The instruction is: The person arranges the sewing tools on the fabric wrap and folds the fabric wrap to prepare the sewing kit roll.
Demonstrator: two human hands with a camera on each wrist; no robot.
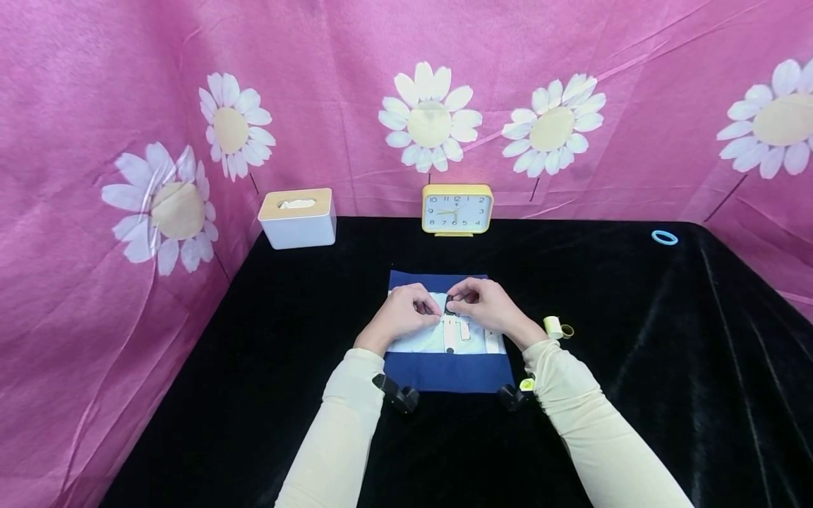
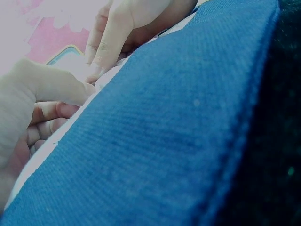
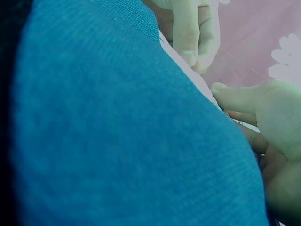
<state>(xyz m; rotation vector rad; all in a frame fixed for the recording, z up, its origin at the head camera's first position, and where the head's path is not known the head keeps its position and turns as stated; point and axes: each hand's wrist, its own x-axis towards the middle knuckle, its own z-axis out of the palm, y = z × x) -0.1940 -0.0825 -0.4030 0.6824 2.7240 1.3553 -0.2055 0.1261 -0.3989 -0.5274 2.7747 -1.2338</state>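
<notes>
Blue-and-white cloth [image 1: 416, 343] is mid-tabletop [image 1: 254, 388], yellow clock [image 1: 457, 209] at its 12 o'clock. I read left hand [image 1: 406, 314] pinching the pale middle from 9, right hand [image 1: 485, 305] pinching by the black piece [image 1: 449, 307] from 3; exact grip partly hidden. Should handle light, floppy, not slippery. I'd take fingertip holds there, steady the navy band [image 1: 447, 374] at 6.

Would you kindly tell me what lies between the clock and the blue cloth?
In the head view, only bare black tabletop lies between clock and blue cloth.
</notes>
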